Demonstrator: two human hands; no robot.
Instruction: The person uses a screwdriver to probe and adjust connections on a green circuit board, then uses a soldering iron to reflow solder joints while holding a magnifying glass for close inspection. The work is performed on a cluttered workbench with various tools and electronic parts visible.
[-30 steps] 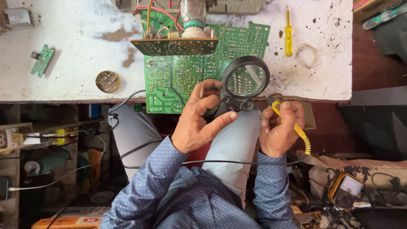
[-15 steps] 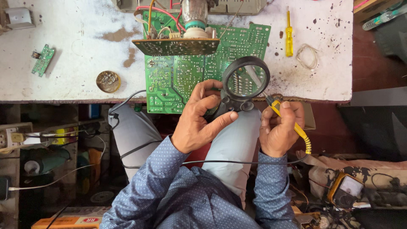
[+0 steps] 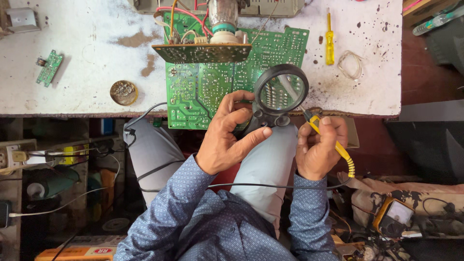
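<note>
Green printed circuit board (image 3: 203, 92) hangs half off the near edge of the stained white workbench (image 3: 87, 63). The left hand (image 3: 227, 137) is clamped around the handle of a round black magnifying glass (image 3: 281, 91) held over the board's right corner. The right hand (image 3: 319, 147) pinches a yellow-handled soldering iron (image 3: 333, 145) (tip just beside the lens). A yellow screwdriver (image 3: 329, 41) lies well apart.

One head-worn camera looks straight down — close over the workbench (image 3: 72, 58) edge and lap.
</note>
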